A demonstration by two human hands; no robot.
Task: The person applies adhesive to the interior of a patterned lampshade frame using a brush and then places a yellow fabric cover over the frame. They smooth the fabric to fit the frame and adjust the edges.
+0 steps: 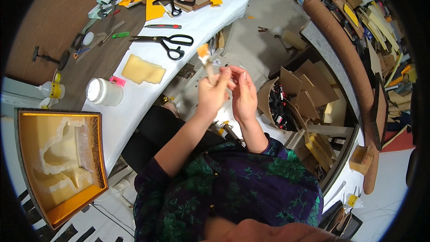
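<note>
My left hand point(212, 95) is closed around the handle of a small brush point(209, 71). Its bristle end points up and away from me, whitish with an orange tip, and is slightly blurred. Close beside it, on the right, my right hand point(245, 97) is raised with its fingers partly stretched out. The fingertips of both hands are near each other; whether they touch is hard to tell. I make out nothing held in the right hand. To the left, a white-covered table carries a yellowish irregular sheet point(143, 69), a white jar point(104, 92) and large black scissors point(168, 42).
A framed box with a hollowed yellowish inside point(67, 157) stands at the near left. Further along the table lie a red-and-black knife point(163, 26), more scissors point(175, 4) and yellow cut-out sheets point(155, 0). On the right are a bin with cardboard pieces point(309, 80) and a long brown roll point(345, 49).
</note>
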